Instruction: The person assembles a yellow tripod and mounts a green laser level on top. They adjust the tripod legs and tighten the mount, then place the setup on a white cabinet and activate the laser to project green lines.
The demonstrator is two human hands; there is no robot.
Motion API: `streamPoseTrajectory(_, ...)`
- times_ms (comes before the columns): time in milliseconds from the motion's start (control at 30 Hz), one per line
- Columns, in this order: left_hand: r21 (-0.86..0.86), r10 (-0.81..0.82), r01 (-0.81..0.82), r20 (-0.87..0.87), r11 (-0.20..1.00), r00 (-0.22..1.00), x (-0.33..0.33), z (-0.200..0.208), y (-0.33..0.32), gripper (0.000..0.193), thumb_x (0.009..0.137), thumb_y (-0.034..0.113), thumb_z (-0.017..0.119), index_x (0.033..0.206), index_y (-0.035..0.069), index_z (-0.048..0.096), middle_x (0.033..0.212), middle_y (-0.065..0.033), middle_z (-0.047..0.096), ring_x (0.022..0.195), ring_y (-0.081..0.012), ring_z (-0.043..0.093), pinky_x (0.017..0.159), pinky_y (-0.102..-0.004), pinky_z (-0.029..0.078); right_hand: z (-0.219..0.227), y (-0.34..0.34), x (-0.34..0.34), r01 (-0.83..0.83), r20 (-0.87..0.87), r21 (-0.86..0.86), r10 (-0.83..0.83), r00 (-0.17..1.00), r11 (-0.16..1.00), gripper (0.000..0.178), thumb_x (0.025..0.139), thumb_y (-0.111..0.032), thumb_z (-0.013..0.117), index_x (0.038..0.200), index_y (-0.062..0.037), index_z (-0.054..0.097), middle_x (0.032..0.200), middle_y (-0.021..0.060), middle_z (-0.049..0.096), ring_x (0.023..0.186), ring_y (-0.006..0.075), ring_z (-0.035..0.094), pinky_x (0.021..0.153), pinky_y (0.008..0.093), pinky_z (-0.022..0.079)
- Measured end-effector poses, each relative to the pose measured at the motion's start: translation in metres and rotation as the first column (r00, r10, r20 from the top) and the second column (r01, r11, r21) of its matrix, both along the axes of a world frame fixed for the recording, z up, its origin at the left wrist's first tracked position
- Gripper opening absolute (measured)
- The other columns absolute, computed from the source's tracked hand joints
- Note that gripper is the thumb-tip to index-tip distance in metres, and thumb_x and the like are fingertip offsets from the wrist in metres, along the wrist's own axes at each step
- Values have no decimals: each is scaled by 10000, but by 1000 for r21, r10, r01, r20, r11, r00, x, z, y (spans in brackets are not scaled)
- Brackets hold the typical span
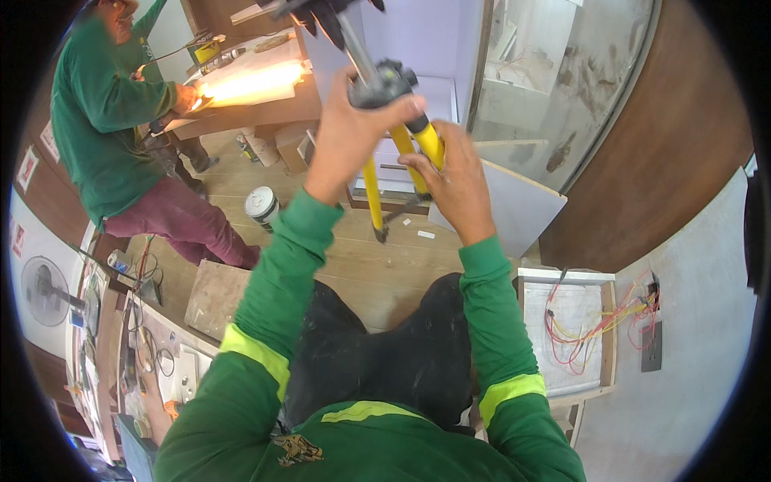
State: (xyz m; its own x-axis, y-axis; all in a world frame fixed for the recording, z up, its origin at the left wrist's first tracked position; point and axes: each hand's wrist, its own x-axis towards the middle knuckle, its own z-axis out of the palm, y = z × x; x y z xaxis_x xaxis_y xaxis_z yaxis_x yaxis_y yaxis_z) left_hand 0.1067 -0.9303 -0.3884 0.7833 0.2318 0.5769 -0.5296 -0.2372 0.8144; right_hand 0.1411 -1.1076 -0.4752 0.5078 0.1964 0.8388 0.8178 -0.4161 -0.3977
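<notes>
In front of me stands a tripod (372,191) with yellow legs, a grey centre column and a black collar where the legs meet. My left hand (359,135) is wrapped around it just below that collar, thumb pointing right. Lower and to the right, my right hand (459,183) grips the upper part of one yellow leg. The black head (321,11) on top of the column is partly cut off by the upper edge of the view. One leg's foot hangs or rests near the wooden floor; I cannot tell which.
A person in a green top (112,120) works at a bench (241,120) at the far left, amid a bright orange glow. A paint bucket (262,206) stands on the floor. White panels (510,201) lean ahead. Loose wires (598,321) hang at the right; a tool-strewn table (181,341) is at left.
</notes>
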Motion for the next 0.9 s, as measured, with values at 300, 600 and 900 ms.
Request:
streamPoseTrajectory(300,349,58,-75,59,934,997,206,111,68,786,862,508,917,1307,-87,658,1012,-69,759,831,-169,677,677,-336,540,-156,-6,14,217,-573,75,-136,808,973,687,1041,-435,765,1506,2,509,1282,201,547,1114,379,609,973,536,474)
streamPoseTrajectory(600,349,195,-233,141,908,971,471,122,120,639,836,394,968,1238,-49,744,1047,-78,773,857,-166,691,699,-320,532,-245,3,51,70,-824,-205,-211,526,976,699,1090,-497,660,1506,39,492,1340,244,564,1200,439,640,1008,583,497)
streamPoseTrajectory(900,344,252,-227,-29,911,967,616,14,96,910,819,405,969,1422,-139,557,1294,-207,751,1181,-290,727,1042,-400,591,-279,3,116,82,-871,-239,-251,422,968,680,1102,-474,640,1474,80,509,1345,298,581,1226,507,621,1034,583,506)
